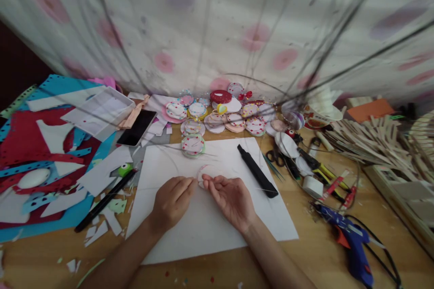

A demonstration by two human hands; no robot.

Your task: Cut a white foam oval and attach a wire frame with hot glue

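Over a large white sheet [210,235], my left hand [173,201] is closed in a pinch, knuckles up. Whatever lies between its fingertips is too small to make out, though a faint thin line runs off to its left. My right hand [233,201] is turned palm up with fingers curled. Its thumb and fingertips grip a small pale disc [202,171] with reddish marks along its curved rim, partly hidden by the fingers. Both sets of fingertips almost meet at the disc. Just beyond them, a round dotted ornament [193,144] rests at the sheet's far edge.
Several similar ornaments [235,119] are grouped at the back. A black flat tool [257,171] lies on the sheet's right. Farther right are scissors [275,158], pliers [318,169] and a blue glue gun [352,239]. Leftward are a phone [138,128], a white box [101,113] and felt scraps [30,144].
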